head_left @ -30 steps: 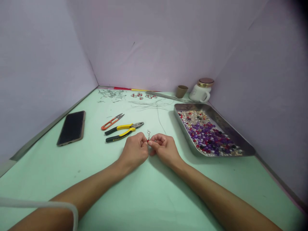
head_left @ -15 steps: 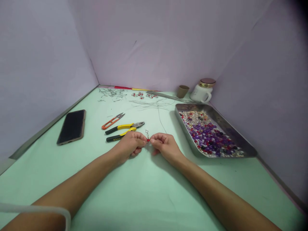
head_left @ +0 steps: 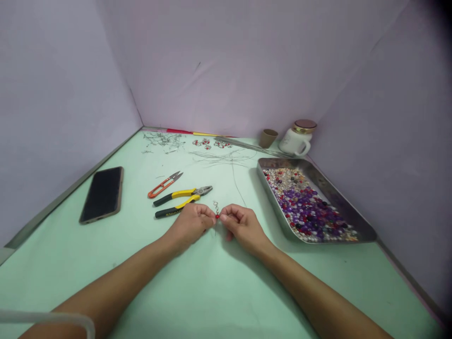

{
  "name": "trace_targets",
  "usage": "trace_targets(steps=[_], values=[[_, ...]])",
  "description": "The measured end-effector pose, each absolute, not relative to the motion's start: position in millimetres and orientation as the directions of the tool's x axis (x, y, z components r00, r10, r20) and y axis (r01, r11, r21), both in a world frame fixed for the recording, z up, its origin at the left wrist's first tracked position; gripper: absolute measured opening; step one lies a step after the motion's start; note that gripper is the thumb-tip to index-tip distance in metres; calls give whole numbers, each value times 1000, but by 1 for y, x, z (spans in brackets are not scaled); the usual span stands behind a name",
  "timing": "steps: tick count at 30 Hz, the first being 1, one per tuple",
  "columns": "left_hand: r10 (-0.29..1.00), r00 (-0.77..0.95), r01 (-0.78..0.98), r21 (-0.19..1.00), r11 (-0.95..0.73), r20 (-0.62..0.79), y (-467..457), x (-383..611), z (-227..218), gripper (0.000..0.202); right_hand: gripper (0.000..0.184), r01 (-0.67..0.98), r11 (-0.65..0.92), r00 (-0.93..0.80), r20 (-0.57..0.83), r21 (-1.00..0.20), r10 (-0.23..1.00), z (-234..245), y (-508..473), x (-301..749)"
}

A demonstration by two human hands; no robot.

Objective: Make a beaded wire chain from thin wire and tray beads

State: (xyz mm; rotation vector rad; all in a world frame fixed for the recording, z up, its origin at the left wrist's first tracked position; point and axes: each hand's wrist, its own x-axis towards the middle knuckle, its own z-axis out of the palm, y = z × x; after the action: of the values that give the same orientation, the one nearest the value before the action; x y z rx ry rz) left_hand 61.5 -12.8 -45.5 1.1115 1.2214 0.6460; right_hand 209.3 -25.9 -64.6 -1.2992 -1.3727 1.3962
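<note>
Item: short beaded wire [head_left: 216, 211], with one red bead [head_left: 217, 216] on it.

Location: just right of the yellow-handled pliers [head_left: 181, 200], at the near end of their jaws' side, low over the green table top [head_left: 212, 292].

Axis: its long axis runs from us toward the far wall, and the twisted tip points up and away. We cannot make out the near end.

Hold: our left hand [head_left: 190, 225] and right hand [head_left: 243, 226] meet at the bead. On each, thumb and forefinger pinch the wire and the other fingers are curled under.

Open room: there is bare table on the near side of the pliers, as far as the front edge.

Bounds, all taken from the pliers:
- Orange thread snips [head_left: 165, 184] lie just behind them.
- A phone [head_left: 102, 194] lies to their left, near the left wall.
- A steel tray [head_left: 348, 207] of mixed beads [head_left: 307, 207] sits well to the right, its long side angled toward the right wall.
- Loose straight wires [head_left: 226, 157], a lidded mug [head_left: 296, 139] and a small cup [head_left: 268, 138] are farther back.
</note>
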Motion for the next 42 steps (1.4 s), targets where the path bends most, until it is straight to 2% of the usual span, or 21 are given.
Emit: trace_targets(steps=[7, 14, 21, 26, 30, 36, 39, 42], values=[[835, 277, 52, 876, 480, -475, -11, 59, -48, 7, 13, 157, -131, -130, -152, -979, 980, -65, -26, 209], [797, 240, -29, 817, 577, -554, -10, 62, -40, 10, 13, 233, -60, -78, -80, -971, 994, -68, -26, 211], [805, 246, -156, 798, 582, -539, -7, 59, -41, 17, 14, 236, -58, -28, -66, -970, 997, -64, -26, 213], [836, 207, -230, 805, 547, -509, -7, 58, -43, 21, 11, 294, -34, -74, -58, -955, 996, -64, -26, 214], [843, 197, -220, 816, 535, -500, -9, 58, -45, 21, 8, 364, 33, -123, -13, -931, 992, -63, -35, 211], [825, 158, -174, 807, 564, -543, -7, 58, -49, 25, 10, 504, 202, -312, 41, -840, 949, -4, -30, 245], [833, 131, -142, 822, 552, -537, -4, 61, -50, 24, 13, 552, 176, -157, 106, -815, 982, 21, -5, 295], [858, 71, -140, 847, 513, -508, -1, 67, -52, 26, 14, 769, 25, 77, 131, -639, 988, 17, 19, 351]])
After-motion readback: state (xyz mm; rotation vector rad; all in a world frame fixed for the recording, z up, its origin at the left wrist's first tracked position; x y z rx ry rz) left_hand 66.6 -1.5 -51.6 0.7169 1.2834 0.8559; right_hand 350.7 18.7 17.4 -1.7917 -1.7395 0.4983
